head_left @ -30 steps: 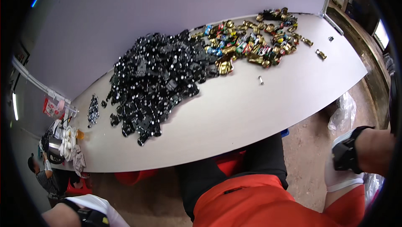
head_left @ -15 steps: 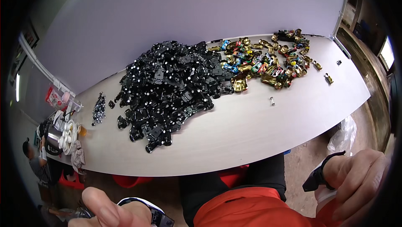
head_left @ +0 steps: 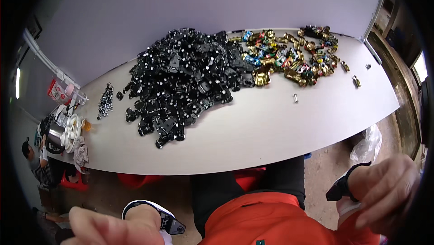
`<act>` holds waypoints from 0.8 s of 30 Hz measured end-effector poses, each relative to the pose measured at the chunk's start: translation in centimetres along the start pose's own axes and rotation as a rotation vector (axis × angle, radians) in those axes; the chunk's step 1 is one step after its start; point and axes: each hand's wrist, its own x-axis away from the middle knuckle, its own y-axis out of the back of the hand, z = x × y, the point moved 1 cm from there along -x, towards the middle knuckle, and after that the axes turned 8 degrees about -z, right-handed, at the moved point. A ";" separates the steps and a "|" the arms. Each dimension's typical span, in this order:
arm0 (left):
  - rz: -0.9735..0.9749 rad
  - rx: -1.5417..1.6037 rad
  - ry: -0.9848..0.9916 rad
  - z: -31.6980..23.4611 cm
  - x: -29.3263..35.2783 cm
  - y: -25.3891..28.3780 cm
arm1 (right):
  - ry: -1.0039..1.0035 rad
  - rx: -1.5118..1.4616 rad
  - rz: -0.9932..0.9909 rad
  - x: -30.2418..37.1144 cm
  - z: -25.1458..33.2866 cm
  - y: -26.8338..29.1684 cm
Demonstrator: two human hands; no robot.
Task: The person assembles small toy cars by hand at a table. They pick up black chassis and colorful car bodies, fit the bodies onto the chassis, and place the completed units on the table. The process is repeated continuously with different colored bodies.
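My left hand (head_left: 101, 227) is at the lower left, in front of the table's near edge. It is smeared by motion and cut off by the picture's edge, so its fingers are hard to read. Over at the lower right, my right hand (head_left: 386, 193) hangs off the table with its fingers loosely bent and apart. Nothing shows in it. Neither hand touches the table. A big heap of black toy car bases (head_left: 185, 77) with small wheels covers the table's middle. Right of it lies a pile of shiny gold and coloured toy car bodies (head_left: 289, 59).
Small metallic parts (head_left: 106, 102) form a little heap on the left. A single wheel axle (head_left: 296, 98) lies alone on the pale table (head_left: 244, 136). At the left end stand a tray of white cups (head_left: 72, 132) and a steel kettle (head_left: 56, 135). Another person (head_left: 40, 163) is beyond.
The view has tipped, so the table and heaps sit higher in the picture. My left hand has shifted left and is blurred; my right hand's fingers hang lower. The heaps look unchanged.
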 end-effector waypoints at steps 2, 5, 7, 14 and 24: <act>-0.104 0.043 -0.055 2.0 2.7 1.3 | 0.010 0.217 -0.411 0.6 -4.2 -1.7; -0.364 -0.064 0.058 6.3 6.2 -1.8 | -0.552 0.260 -0.393 3.0 -14.9 -3.3; -0.256 0.073 0.408 9.8 10.4 -2.9 | -0.792 0.407 -0.172 5.9 -23.1 -5.7; -0.218 0.362 1.249 16.0 20.8 -7.4 | -0.676 0.735 0.058 7.5 -32.7 -12.6; -0.345 0.750 1.572 23.1 20.1 -11.1 | -1.301 0.078 -0.176 9.7 -30.8 -10.2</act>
